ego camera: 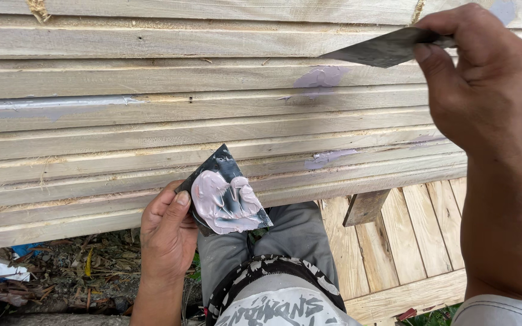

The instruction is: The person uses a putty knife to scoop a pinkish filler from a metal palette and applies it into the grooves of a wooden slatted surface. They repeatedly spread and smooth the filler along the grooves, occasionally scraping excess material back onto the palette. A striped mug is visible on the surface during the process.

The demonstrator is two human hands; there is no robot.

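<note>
Your left hand (167, 232) below the near edge of the stacked wooden planks (152, 121), fingers grasping a dark square plate (228, 193) smeared with pale filler, your right hand (475, 78) at the planks' far right corner, fingers clenched around a metal putty knife (382, 49), a slatted wooden pallet (406, 253) underneath.

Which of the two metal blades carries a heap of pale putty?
The blade in the left hand, the dark scraper low in the picture; the putty knife in the right hand looks nearly clean.

Rough pale wood planks (152, 121); matt grey metal scraper (382, 49); glossy lilac putty (225, 202).
</note>
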